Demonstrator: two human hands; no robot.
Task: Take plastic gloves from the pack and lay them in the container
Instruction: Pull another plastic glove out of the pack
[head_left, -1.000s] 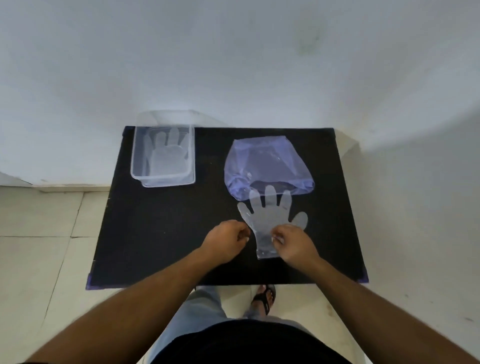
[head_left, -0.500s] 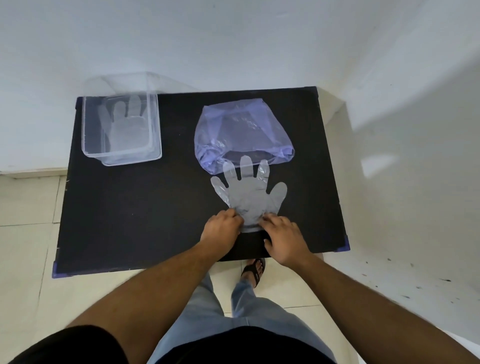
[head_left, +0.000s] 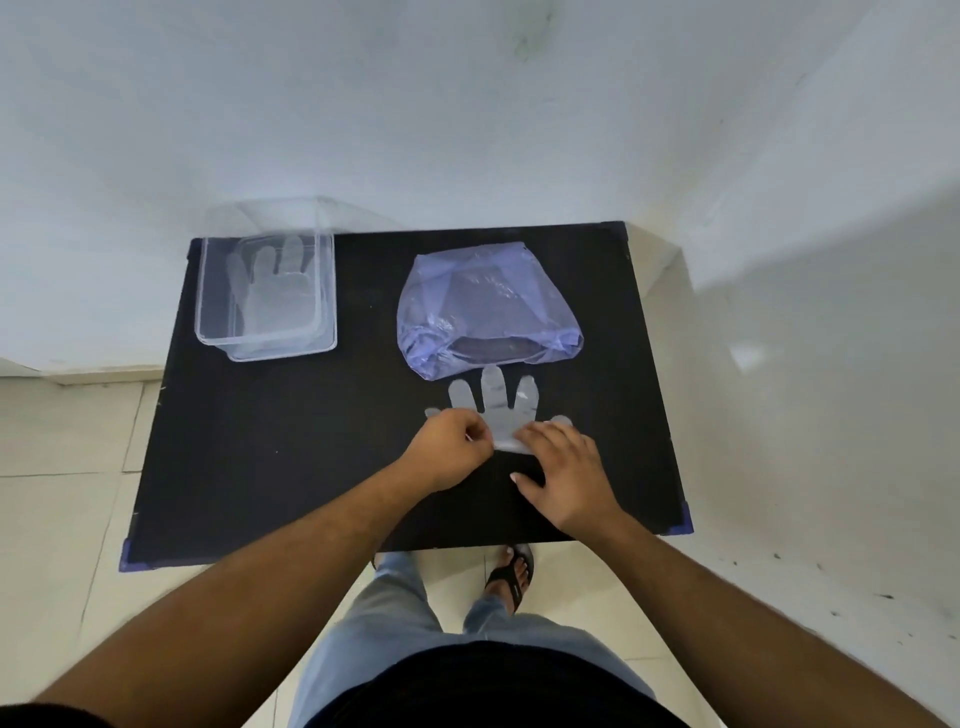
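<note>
Left hand (head_left: 451, 452) pinches the glove (head_left: 493, 410) cuff; right hand (head_left: 566, 475) lies flat, fingers spread, on the cuff's other side. Glove flat on bench (head_left: 291, 447), pack (head_left: 485, 312) just beyond. Container (head_left: 267, 296) far left of hands, one glove inside.

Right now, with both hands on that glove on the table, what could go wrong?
The left hand pinches the cuff of the glove while the right hand presses on it; pulling could stretch or tear the thin plastic. The glove's fingertips lie close to the pack, so a tug may drag it. The container sits far left; the limp glove may fold on the way.
</note>
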